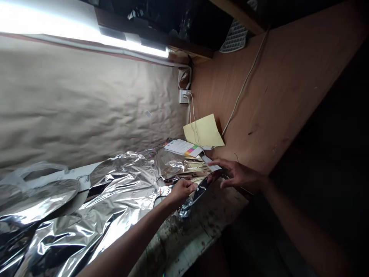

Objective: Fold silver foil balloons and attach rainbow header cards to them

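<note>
Crinkled silver foil sheets [115, 192] lie spread over a worn workbench [184, 238]. My left hand [182, 191] is closed, pinching the edge of a narrow shiny foil piece [198, 194] at the bench's right end. My right hand [238, 174] sits just beyond it with fingers partly spread and curled, its fingertips at the far end of the same foil piece; whether it grips the piece is unclear.
Brown paper [86, 104] covers the wall under a bright tube lamp [86, 32]. A yellow sheet [204, 132], a white printed card [183, 147], a wall socket [184, 96] with cables and a plywood side panel [273, 96] stand at the right. A clear plastic bag [31, 173] lies left.
</note>
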The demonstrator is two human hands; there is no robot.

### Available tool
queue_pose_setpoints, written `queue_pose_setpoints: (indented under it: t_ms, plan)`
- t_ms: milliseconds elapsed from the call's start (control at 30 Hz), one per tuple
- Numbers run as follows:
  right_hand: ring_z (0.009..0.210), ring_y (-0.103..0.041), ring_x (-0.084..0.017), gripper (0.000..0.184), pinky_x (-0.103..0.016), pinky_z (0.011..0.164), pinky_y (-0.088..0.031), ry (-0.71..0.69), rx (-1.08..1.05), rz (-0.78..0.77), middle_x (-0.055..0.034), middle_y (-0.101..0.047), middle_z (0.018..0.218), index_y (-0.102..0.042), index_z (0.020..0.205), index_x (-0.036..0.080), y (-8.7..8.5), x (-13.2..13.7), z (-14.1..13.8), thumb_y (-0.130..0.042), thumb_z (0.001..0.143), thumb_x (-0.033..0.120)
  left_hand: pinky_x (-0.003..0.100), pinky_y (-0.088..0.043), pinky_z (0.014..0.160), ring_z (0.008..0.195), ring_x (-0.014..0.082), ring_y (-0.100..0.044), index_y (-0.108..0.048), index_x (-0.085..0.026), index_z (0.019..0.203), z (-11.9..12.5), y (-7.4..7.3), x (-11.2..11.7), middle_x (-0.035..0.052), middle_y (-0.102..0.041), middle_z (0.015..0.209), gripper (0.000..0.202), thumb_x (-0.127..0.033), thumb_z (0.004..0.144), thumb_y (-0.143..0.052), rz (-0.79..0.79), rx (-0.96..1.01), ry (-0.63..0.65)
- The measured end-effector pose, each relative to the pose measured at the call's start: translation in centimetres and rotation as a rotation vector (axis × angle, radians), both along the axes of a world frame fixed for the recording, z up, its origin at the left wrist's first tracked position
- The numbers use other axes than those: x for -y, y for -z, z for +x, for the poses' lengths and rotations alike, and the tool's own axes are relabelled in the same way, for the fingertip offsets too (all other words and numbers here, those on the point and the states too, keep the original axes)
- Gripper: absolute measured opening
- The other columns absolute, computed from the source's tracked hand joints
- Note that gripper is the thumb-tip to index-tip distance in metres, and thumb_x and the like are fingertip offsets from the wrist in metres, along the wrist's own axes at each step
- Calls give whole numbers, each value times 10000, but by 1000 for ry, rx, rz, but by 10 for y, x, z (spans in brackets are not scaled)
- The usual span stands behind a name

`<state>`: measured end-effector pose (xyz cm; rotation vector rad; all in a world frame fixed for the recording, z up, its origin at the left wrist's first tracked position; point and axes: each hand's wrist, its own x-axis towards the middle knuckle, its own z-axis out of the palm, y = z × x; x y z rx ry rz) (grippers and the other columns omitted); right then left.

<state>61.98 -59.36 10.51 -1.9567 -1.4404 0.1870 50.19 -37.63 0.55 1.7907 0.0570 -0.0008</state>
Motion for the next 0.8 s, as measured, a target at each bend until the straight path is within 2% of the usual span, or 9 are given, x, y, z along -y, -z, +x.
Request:
queue_pose_setpoints:
  t_ms: [67,133,233,333,433,567,633,733,800]
  plan:
    - [851,-663,-217,338,-296,774,-505,167,27,49,-47,-707,872,-714,1011,193,23,14,-5,-711,788,448,234,-324,556,574,110,-422,-608,-124,688,-7,-12,0,-9,-504,621,662,-773,774,-507,-25,23,31]
    - [721,-616,-183,261,-264,671,-474,316,34,136,-21,-649,734,-687,782,175,46,17,-2,-645,834,427,252,-392,639,693,149,-522,-661,-121,837,-18,-27,0,43,-610,781,645,-703,886,-390,27,101,57]
    - [652,-547,-151,268,-240,602,-422,407,5,257,12,-563,658,-625,692,175,67,16,5,-624,842,397,279,-417,763,858,191,-580,-680,-161,997,-33,-43,-3,79,-656,987,470,-527,967,-387,361,316,134]
    - [618,-505,-134,279,-232,576,-392,419,-3,331,28,-507,631,-578,648,184,70,17,5,-634,840,378,264,-372,690,710,157,-536,-684,-159,812,-40,-45,-6,47,-625,800,365,-375,969,-434,642,423,109]
    - [648,-535,-148,260,-240,603,-412,392,-2,339,15,-554,664,-615,683,186,67,20,1,-645,840,391,245,-298,571,570,115,-411,-656,-143,675,-36,-41,-8,-7,-509,601,413,-427,933,-504,528,297,32]
    - [661,-556,-160,265,-255,617,-433,420,-21,360,7,-586,686,-634,708,191,74,28,-1,-661,835,423,237,-167,491,519,82,-248,-598,-138,608,-27,-38,-9,-57,-324,528,493,-547,879,-551,274,158,183]
    - [665,-570,-165,269,-262,622,-446,431,-39,370,5,-601,696,-635,712,194,79,32,-2,-668,833,432,238,-159,488,510,76,-245,-591,-135,607,-24,-36,-9,-61,-327,523,489,-561,848,-589,178,123,217]
    - [722,-611,-188,254,-283,675,-480,415,-30,362,-15,-650,749,-667,758,199,84,35,-2,-666,844,438,237,-205,491,499,78,-317,-632,-114,622,-19,-32,-8,-39,-439,526,488,-584,727,-712,48,59,138]
    - [745,-626,-199,252,-297,702,-493,428,9,380,-29,-663,767,-678,770,201,86,35,-2,-665,850,439,236,-215,495,494,76,-331,-612,-117,586,-18,-32,-9,-38,-445,510,510,-599,700,-731,1,50,132]
